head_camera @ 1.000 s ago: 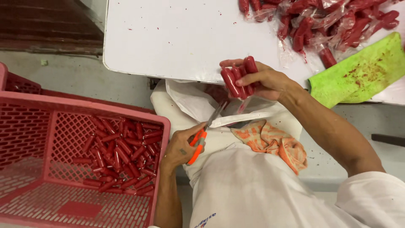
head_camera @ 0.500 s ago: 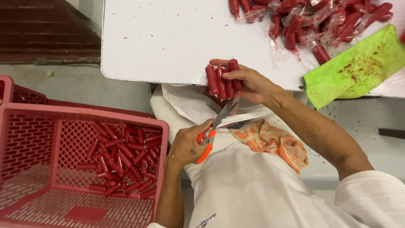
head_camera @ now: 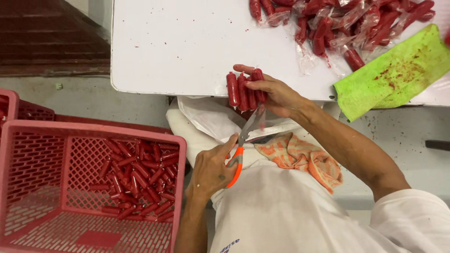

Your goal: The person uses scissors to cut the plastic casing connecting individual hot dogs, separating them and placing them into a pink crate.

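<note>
Two hands worked close to the person's white shirt [head_camera: 290, 211]. Nearest, the left hand [head_camera: 213, 171] was closed around the orange handles of a pair of scissors [head_camera: 243, 145], whose blades slanted up and away toward the table's near edge. Whether the blades were parted or shut I could not tell; they were blurred. Beside that hand, low on the left, sat a pink plastic crate [head_camera: 176, 154] with a heap of loose red sausages [head_camera: 136, 175] in its bottom. An orange patterned cloth [head_camera: 300, 157] lay bunched against the shirt, and a white plastic bag [head_camera: 206, 117] hung below the table's edge.

Farther out, the right hand [head_camera: 276, 93] gripped a small bunch of sausages [head_camera: 241, 89] right at the near edge of the white table [head_camera: 178, 47]. They stood side by side with their long axes running away from the person, lower ends hanging just over the edge. The scissor tips pointed at those lower ends from below and to the left, almost touching them, so the left hand was the one approaching while the right held the bunch.

Beyond, at the table's far right corner, lay a pile of sausages in clear wrapping [head_camera: 337, 23], and a stained green cloth [head_camera: 393, 72] draped over the right edge.
</note>
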